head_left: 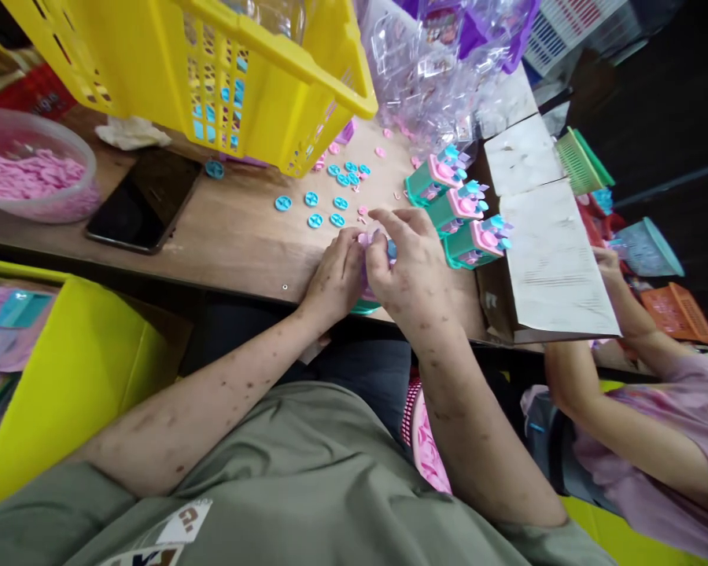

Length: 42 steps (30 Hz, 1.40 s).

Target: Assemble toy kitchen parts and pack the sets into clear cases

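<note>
My left hand [337,271] is closed around the side of a small plastic toy at the table's front edge. Most of this toy is hidden by my hands; its green base [366,306] and a bit of pink-purple top show. Over its top my right hand [416,271] is bent, thumb and fingers closed on it, with a blue bit showing between them. Just right of that hand stand several similar toys [475,242], green with pink tops and blue and purple pieces. Blue wheel-like discs [315,221] and small pink pieces [380,152] lie beyond my hands.
A yellow basket [153,71] stands at the back left, near a phone [147,196] and a tub of pink pieces [86,177]. Clear plastic packs [413,71] are heaped behind. An open carton [551,251] borders the right side; beyond it a co-worker's arms [637,417] reach in.
</note>
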Motion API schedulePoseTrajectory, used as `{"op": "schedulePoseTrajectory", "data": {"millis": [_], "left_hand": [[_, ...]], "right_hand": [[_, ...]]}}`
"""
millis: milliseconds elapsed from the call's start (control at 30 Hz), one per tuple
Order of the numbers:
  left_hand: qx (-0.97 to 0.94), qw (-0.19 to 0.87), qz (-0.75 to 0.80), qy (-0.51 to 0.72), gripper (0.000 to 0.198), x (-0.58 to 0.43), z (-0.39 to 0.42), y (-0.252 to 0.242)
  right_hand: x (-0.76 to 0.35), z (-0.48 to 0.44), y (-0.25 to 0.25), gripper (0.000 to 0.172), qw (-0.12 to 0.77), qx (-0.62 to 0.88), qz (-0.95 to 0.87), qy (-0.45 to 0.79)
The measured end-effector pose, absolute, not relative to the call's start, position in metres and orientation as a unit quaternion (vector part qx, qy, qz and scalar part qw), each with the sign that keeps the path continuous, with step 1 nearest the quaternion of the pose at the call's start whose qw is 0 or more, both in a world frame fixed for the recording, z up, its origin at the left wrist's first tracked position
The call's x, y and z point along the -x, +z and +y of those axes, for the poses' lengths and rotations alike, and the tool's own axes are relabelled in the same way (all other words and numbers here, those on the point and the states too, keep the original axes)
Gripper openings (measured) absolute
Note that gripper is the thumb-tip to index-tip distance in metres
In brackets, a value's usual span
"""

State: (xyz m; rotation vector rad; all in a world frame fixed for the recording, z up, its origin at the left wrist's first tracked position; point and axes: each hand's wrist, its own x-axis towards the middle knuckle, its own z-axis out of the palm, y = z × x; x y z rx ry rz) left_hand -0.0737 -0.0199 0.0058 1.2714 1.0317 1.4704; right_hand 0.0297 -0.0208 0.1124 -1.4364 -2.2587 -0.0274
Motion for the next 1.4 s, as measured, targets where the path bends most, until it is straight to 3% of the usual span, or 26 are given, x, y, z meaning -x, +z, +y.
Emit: {"op": "schedulePoseTrajectory", "data": {"millis": [167,333,467,567,667,867,1133,1300,1400], "left_hand": [[-0.498,0.487,0.401,0.594,0.032,0.075,-0.016,0.004],[-0.487,0.582,0.364,0.54,0.042,0.1,-0.01,0.0],[-0.617,0.503,0.327,0.509,0.088,0.13,-0.022,-0.005],[-0.715,0.389,0.316,0.488,0.119,0.137,-0.033,-0.006],[-0.733,0.331,0.336,0.49,0.118,0.134,-0.035,-0.006],[-0.733,0.325,0.344,0.489,0.119,0.13,-0.034,-0.001],[-0.717,0.347,0.349,0.493,0.115,0.122,-0.032,0.009],[-0.724,0.364,0.334,0.481,0.113,0.128,-0.033,0.011],[-0.731,0.356,0.347,0.467,0.125,0.131,-0.042,0.018]], "right_hand": [[-0.036,-0.023,0.109,0.041,0.252,0.537,-0.805,0.018],[-0.062,-0.019,0.122,0.05,0.242,0.525,-0.781,0.235],[-0.081,-0.016,0.126,0.072,0.236,0.559,-0.655,0.449],[-0.087,-0.015,0.118,0.076,0.241,0.583,-0.571,0.525],[-0.088,-0.017,0.11,0.071,0.275,0.57,-0.543,0.553],[-0.095,-0.015,0.113,0.041,0.303,0.531,-0.506,0.608],[-0.11,-0.009,0.121,0.069,0.244,0.595,-0.479,0.597],[-0.103,-0.011,0.115,0.063,0.234,0.603,-0.496,0.579],[-0.095,-0.017,0.117,0.066,0.266,0.581,-0.481,0.601]]}}
